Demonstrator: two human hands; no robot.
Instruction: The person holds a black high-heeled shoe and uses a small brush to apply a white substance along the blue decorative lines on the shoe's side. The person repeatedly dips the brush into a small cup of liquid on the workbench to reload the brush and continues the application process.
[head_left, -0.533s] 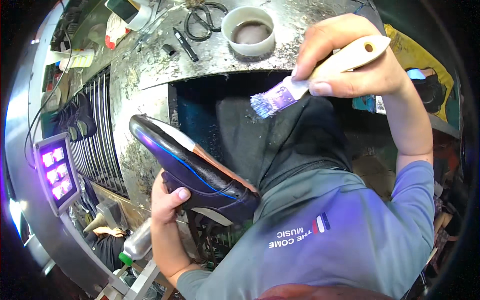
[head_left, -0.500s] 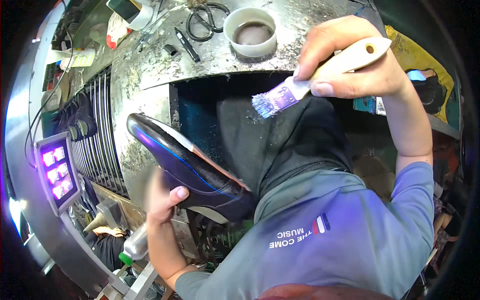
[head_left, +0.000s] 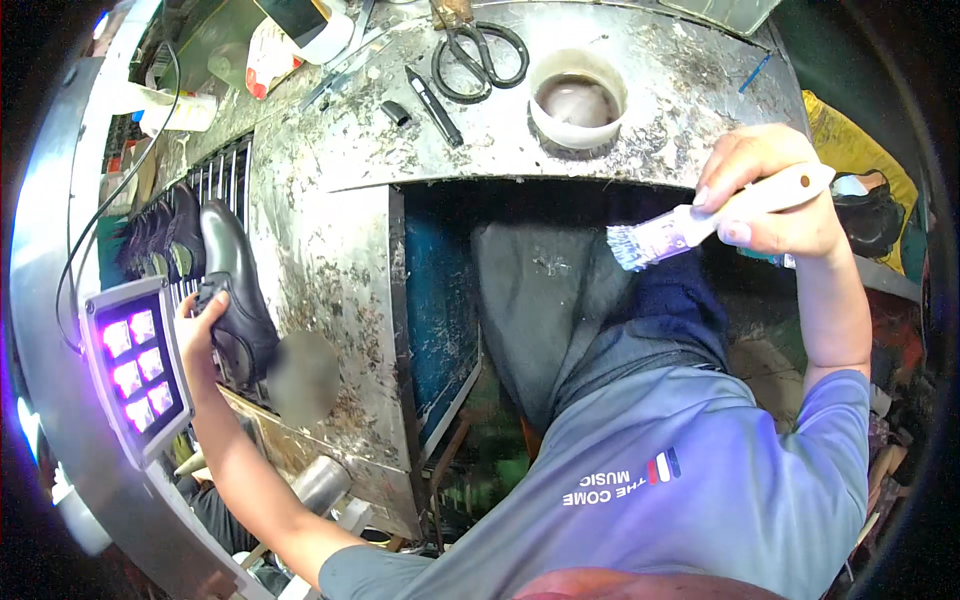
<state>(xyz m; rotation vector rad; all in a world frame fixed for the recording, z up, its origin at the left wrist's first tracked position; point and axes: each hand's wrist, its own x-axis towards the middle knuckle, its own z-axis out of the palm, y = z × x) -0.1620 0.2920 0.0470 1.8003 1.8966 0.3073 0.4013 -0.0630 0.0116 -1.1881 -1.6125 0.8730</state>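
My left hand (head_left: 196, 325) grips the heel of a black leather shoe (head_left: 234, 285), which rests on a metal wire rack (head_left: 215, 180) at the left beside other dark shoes (head_left: 160, 235). Out to the right, my right hand (head_left: 765, 190) holds a white-handled brush (head_left: 700, 222) with its bristles pointing left, in the air above my lap. A white cup of dark glue (head_left: 577, 100) stands on the stained metal worktable (head_left: 330, 250), a little up and left of the brush.
Black scissors (head_left: 480, 55) and a black pen (head_left: 435, 95) lie near the table's far edge. A panel of purple lights (head_left: 135, 370) sits at the left by the rack. Bottles and cloths crowd the far left corner.
My left hand has carried the black shoe from in front of my lap out to the left and onto the rack. The right hand with the brush has dropped slightly.
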